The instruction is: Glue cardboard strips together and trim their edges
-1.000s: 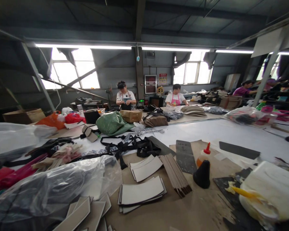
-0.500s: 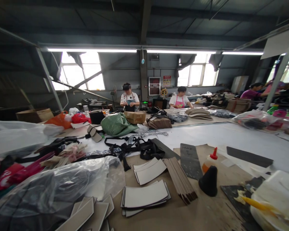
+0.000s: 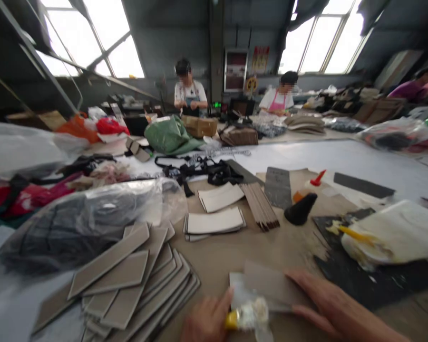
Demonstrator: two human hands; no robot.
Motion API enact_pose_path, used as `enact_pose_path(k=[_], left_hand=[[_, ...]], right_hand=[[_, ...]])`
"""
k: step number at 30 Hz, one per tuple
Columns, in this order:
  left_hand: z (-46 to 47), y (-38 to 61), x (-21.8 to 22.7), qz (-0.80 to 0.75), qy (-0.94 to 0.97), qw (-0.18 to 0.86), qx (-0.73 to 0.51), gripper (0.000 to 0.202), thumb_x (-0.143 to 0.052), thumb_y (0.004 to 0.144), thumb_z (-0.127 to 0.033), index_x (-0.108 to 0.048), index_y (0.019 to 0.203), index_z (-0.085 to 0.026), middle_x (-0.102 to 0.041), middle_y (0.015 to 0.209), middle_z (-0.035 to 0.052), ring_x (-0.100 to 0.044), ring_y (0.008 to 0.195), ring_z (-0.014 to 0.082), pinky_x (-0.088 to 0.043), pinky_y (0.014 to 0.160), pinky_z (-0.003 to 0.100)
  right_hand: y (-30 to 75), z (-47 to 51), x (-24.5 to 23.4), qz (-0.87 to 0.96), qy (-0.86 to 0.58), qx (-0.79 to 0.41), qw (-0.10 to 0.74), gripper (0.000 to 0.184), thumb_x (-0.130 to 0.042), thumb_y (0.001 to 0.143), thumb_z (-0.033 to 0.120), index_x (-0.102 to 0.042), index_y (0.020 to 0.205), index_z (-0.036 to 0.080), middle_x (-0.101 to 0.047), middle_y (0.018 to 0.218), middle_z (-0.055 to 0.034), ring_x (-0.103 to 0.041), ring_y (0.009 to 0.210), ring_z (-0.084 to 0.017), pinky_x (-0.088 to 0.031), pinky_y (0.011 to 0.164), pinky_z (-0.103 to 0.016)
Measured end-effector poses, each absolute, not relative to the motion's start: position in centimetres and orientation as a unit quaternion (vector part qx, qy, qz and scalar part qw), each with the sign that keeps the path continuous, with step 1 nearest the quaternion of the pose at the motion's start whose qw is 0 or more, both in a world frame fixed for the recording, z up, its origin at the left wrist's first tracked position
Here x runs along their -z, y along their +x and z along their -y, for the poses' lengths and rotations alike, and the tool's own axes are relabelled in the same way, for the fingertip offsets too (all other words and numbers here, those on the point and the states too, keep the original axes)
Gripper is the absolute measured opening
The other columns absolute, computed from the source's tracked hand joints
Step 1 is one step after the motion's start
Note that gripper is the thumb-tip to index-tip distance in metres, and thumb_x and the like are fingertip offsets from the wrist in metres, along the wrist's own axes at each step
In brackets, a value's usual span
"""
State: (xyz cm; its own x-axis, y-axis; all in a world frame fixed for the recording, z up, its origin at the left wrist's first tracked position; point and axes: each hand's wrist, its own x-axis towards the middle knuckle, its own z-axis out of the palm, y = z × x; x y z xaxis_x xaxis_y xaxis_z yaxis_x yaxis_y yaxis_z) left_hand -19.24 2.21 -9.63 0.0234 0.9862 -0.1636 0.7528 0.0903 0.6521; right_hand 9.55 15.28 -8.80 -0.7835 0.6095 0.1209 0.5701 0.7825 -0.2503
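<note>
Grey board piece (image 3: 267,285) lies flat on the worktop (image 3: 221,256), pressed under our open, flat right hand (image 3: 328,304). Our left hand (image 3: 205,325) has its grip closed on a yellow-handled brush (image 3: 248,316), whose bristles touch the piece's near edge. Left of the piece lies a fanned pile of strips (image 3: 128,280). We judge the brushing barely started.

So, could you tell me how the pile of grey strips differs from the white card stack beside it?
The grey strips are long, straight and fanned out loosely; the white card stack is shorter, curved and squared up neatly. Both are flat board pieces lying on the table.
</note>
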Motion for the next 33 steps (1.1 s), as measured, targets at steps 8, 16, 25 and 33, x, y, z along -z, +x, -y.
enact_pose_path(k=[8,16,25,33], left_hand=[[-0.6,-18.8,12.3,-0.614,0.770,0.022,-0.171,0.041,-0.046,0.085,-0.013,-0.043,0.126,-0.012,-0.058,0.110,0.0102,-0.048,0.099,0.0219,-0.041,0.087,0.037],[-0.6,-19.0,11.7,-0.596,0.778,0.028,-0.199,0.036,-0.047,0.087,-0.018,-0.047,0.123,-0.012,-0.057,0.124,0.0080,-0.043,0.116,0.0215,-0.029,0.096,0.037],[-0.7,-19.2,11.5,-0.588,0.782,0.044,-0.202,0.035,-0.043,0.089,-0.021,-0.048,0.122,-0.010,-0.056,0.125,0.0100,-0.044,0.118,0.0227,-0.027,0.095,0.037],[-0.8,-19.3,11.8,-0.579,0.785,0.031,-0.217,0.034,-0.045,0.089,-0.022,-0.050,0.120,-0.009,-0.057,0.124,0.0091,-0.047,0.115,0.0223,-0.028,0.094,0.038]], right_hand=[[8.5,-15.1,8.1,0.961,-0.265,-0.069,0.027,0.043,-0.044,0.089,0.038,-0.044,0.123,0.012,-0.058,0.118,-0.0156,-0.055,0.109,-0.024,-0.046,0.094,-0.039],[6.9,-15.2,7.0,0.970,-0.235,-0.063,-0.016,0.044,-0.037,0.091,0.041,-0.044,0.123,0.012,-0.058,0.109,-0.0138,-0.058,0.098,-0.023,-0.048,0.085,-0.035],[5.6,-15.6,7.3,0.972,-0.221,-0.026,-0.074,0.048,-0.029,0.091,0.048,-0.047,0.123,0.016,-0.056,0.093,-0.0082,-0.057,0.075,-0.018,-0.045,0.064,-0.027],[4.9,-15.9,7.4,0.976,-0.195,0.007,-0.102,0.047,-0.035,0.090,0.049,-0.045,0.123,0.016,-0.054,0.089,-0.0069,-0.054,0.066,-0.016,-0.040,0.056,-0.026]])
